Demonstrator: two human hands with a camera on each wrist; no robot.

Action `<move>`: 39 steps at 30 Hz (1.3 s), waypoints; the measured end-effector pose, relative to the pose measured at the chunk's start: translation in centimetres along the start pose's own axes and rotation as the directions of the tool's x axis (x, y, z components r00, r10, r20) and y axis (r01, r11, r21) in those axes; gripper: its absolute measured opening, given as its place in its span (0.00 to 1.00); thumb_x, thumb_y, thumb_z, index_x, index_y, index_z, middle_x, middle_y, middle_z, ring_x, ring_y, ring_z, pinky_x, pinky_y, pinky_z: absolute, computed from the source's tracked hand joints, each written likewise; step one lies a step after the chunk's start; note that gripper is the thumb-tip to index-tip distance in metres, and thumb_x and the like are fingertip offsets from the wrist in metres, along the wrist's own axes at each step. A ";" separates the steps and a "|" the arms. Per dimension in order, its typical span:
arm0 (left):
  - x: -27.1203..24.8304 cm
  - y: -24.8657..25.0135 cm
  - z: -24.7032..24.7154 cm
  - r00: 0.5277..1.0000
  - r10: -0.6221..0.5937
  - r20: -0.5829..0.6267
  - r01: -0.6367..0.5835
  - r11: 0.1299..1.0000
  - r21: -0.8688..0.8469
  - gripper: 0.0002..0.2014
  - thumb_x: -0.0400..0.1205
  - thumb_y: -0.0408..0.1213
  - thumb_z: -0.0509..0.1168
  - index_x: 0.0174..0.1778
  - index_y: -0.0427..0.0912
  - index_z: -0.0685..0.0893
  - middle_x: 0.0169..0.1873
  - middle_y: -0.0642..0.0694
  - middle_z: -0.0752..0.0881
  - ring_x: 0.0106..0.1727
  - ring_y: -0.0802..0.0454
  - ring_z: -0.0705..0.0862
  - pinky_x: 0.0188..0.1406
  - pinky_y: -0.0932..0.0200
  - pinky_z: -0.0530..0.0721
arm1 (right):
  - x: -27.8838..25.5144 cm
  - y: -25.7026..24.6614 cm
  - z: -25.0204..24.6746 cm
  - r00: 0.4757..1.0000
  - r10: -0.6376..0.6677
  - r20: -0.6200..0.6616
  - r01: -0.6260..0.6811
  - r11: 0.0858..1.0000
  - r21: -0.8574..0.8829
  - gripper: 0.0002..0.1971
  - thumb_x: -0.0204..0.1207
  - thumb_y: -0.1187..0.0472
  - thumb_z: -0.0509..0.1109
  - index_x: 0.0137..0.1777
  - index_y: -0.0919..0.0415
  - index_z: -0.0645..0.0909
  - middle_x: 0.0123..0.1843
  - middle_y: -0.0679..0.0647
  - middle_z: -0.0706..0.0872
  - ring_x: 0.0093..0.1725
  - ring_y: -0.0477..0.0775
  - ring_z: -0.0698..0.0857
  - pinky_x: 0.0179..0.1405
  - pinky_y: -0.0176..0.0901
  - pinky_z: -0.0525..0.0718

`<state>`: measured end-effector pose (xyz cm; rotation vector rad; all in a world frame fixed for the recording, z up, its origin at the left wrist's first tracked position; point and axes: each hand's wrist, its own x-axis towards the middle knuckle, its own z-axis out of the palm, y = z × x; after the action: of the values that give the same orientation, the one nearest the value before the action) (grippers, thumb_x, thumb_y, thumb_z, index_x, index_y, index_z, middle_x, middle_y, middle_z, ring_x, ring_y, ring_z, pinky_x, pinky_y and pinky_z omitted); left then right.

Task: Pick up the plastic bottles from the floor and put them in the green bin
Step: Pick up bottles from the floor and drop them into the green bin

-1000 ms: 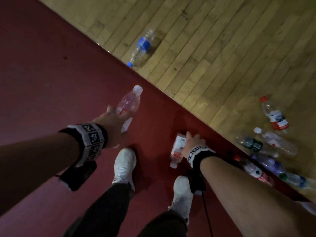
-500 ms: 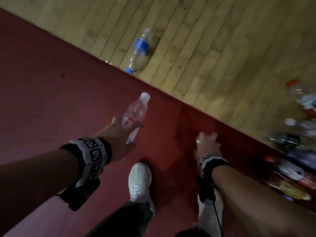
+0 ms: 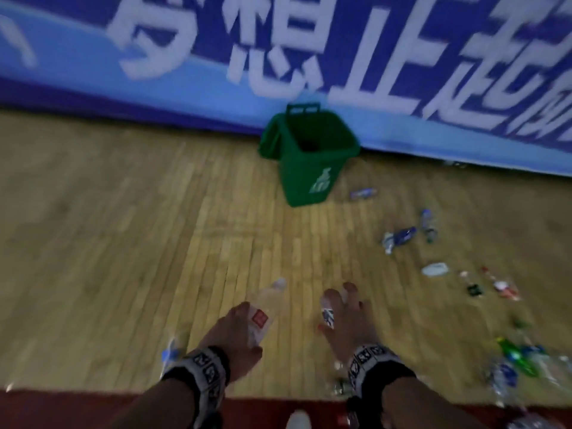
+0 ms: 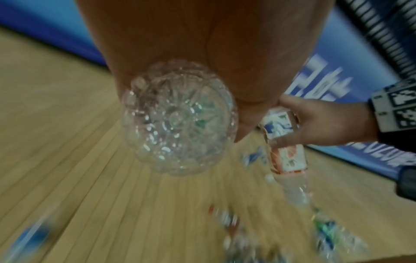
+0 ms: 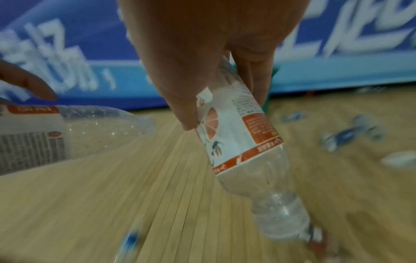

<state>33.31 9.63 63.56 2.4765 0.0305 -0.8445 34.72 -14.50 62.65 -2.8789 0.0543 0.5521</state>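
Note:
My left hand (image 3: 235, 332) grips a clear plastic bottle (image 3: 263, 311) with a red-and-white label, its white cap pointing ahead; its ribbed base (image 4: 178, 115) fills the left wrist view. My right hand (image 3: 343, 320) holds a second clear bottle (image 5: 243, 146) with an orange-and-white label, neck pointing down. The green bin (image 3: 309, 156) stands open ahead on the wooden floor, against the blue banner wall, well beyond both hands.
Several loose bottles lie on the floor to the right (image 3: 399, 236) and at the lower right (image 3: 513, 357). One blue-capped bottle (image 3: 168, 357) lies by my left wrist. A blue banner (image 3: 278, 57) runs behind the bin. Red floor (image 3: 77, 410) borders the bottom edge.
The view has swung up from the red floor to the bin and wall. Both hands have lifted their bottles off the floor and carry them forward.

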 end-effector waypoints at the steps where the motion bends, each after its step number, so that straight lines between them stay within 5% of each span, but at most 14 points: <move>1: 0.9 1.8 -2.4 1.000 0.023 -0.017 -0.022 1.000 0.020 0.38 0.71 0.49 0.69 0.77 0.50 0.62 0.69 0.49 0.75 0.64 0.48 0.80 0.60 0.52 0.82 | 0.7 0.2 -2.3 1.000 0.007 -0.024 -0.007 1.000 0.012 0.30 0.79 0.52 0.72 0.75 0.40 0.59 0.82 0.54 0.43 0.74 0.62 0.70 0.65 0.49 0.80; 7: 9.7 11.2 -16.3 0.993 0.084 -0.077 -0.070 0.983 0.172 0.37 0.73 0.53 0.66 0.78 0.57 0.61 0.62 0.48 0.73 0.61 0.46 0.81 0.61 0.51 0.82 | 10.2 2.9 -12.9 0.990 0.031 -0.140 -0.012 0.991 0.137 0.29 0.81 0.51 0.67 0.77 0.38 0.58 0.83 0.56 0.41 0.75 0.62 0.71 0.66 0.50 0.82; 15: 19.4 14.5 -28.1 0.982 -0.022 -0.188 0.044 0.992 0.115 0.42 0.60 0.62 0.68 0.69 0.49 0.68 0.59 0.50 0.74 0.59 0.49 0.80 0.61 0.50 0.83 | 25.0 2.7 -22.3 0.993 0.028 -0.112 -0.009 0.987 0.162 0.27 0.78 0.56 0.67 0.74 0.40 0.62 0.80 0.54 0.46 0.73 0.62 0.68 0.66 0.53 0.82; 18: 24.1 15.2 -31.9 0.990 -0.013 -0.137 0.031 0.991 0.129 0.39 0.66 0.59 0.71 0.71 0.49 0.68 0.54 0.51 0.69 0.55 0.51 0.76 0.60 0.55 0.81 | 32.0 1.4 -24.5 0.995 0.032 -0.094 -0.020 0.992 0.128 0.32 0.78 0.58 0.69 0.79 0.43 0.59 0.81 0.54 0.50 0.74 0.62 0.68 0.69 0.54 0.80; 24: 41.0 15.5 -39.7 0.990 0.074 -0.122 -0.059 0.991 0.122 0.38 0.74 0.60 0.65 0.78 0.50 0.63 0.69 0.47 0.76 0.66 0.47 0.80 0.60 0.54 0.81 | 46.6 -0.3 -28.0 0.982 0.133 -0.131 -0.119 0.987 0.110 0.40 0.79 0.53 0.71 0.85 0.48 0.51 0.82 0.59 0.51 0.75 0.61 0.71 0.70 0.51 0.79; 30: 55.5 21.7 -44.8 0.942 0.336 -0.017 -0.310 0.887 0.341 0.22 0.84 0.53 0.55 0.69 0.44 0.74 0.64 0.42 0.77 0.63 0.42 0.74 0.59 0.48 0.78 | 55.1 0.1 -32.2 0.955 0.258 -0.143 -0.243 0.963 0.116 0.39 0.78 0.49 0.70 0.84 0.47 0.52 0.79 0.56 0.57 0.74 0.58 0.68 0.69 0.50 0.79; 33: 63.2 26.0 -46.8 0.954 0.297 -0.030 -0.271 0.905 0.328 0.30 0.82 0.60 0.56 0.74 0.44 0.69 0.66 0.41 0.76 0.63 0.41 0.77 0.57 0.50 0.79 | 58.2 0.9 -34.0 0.942 0.302 -0.145 -0.288 0.951 0.109 0.38 0.76 0.45 0.69 0.82 0.47 0.55 0.78 0.53 0.60 0.72 0.58 0.66 0.67 0.52 0.79; 37: 72.0 30.8 -48.5 0.989 0.146 0.032 -0.149 0.941 0.304 0.49 0.74 0.65 0.67 0.83 0.41 0.56 0.77 0.39 0.65 0.75 0.37 0.72 0.69 0.46 0.76 | 64.8 3.5 -34.5 0.943 0.302 -0.139 -0.274 0.943 0.189 0.37 0.72 0.48 0.73 0.80 0.50 0.61 0.75 0.53 0.63 0.70 0.59 0.69 0.65 0.51 0.79; 39: 74.9 31.4 -48.4 0.990 0.125 0.059 -0.138 0.920 0.366 0.45 0.75 0.62 0.67 0.81 0.40 0.59 0.76 0.39 0.67 0.74 0.38 0.73 0.68 0.46 0.77 | 68.8 4.7 -34.2 0.946 0.278 -0.166 -0.242 0.948 0.209 0.38 0.68 0.49 0.76 0.78 0.53 0.65 0.72 0.56 0.67 0.68 0.61 0.73 0.63 0.51 0.80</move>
<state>126.63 -4.80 67.60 2.7726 -0.3339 -0.9019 110.73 -26.09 67.36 -2.7461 0.4974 0.2878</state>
